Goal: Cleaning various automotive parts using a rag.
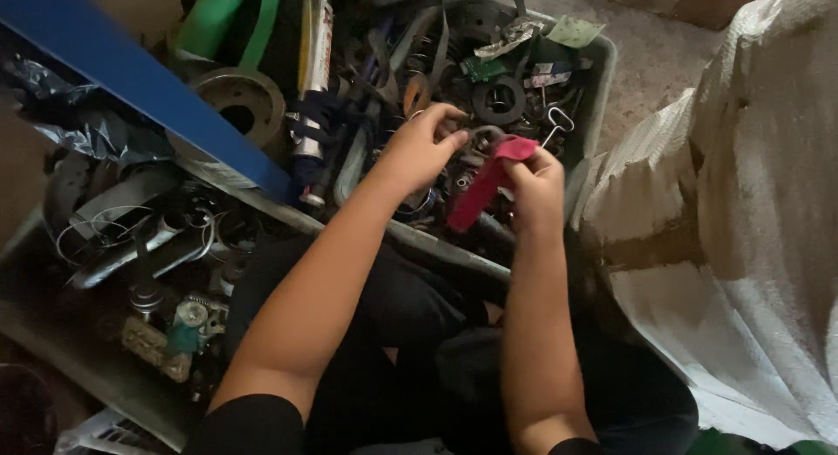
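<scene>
- Two bare forearms reach forward from the person's dark-clothed lap, over the near edge of a grey bin [602, 80].
- The right hand [534, 186] pinches the upper end of a red strip [485, 186] between thumb and fingers; the strip hangs slanting down to the left, just above the clutter in the bin.
- The strip looks thin, light and limp, probably cloth or soft plastic, so a pinch at one end seems enough; it should not slip or break.
- The left hand [421, 145] has its fingers curled in, tips close together beside a small metal ring [483, 137]; whether they grip anything cannot be told.
- The bin holds dark metal oddments: rings, washers, a wire hook [557, 123], a round black part [499, 99], scraps of paper.
- A second tray on the left holds wrenches [144, 246] and wire.
- Farther off lie a blue bar [140, 80], a heavy steel ring [240, 106], a green tube [209, 19], and white sacking [751, 176] on the right.
</scene>
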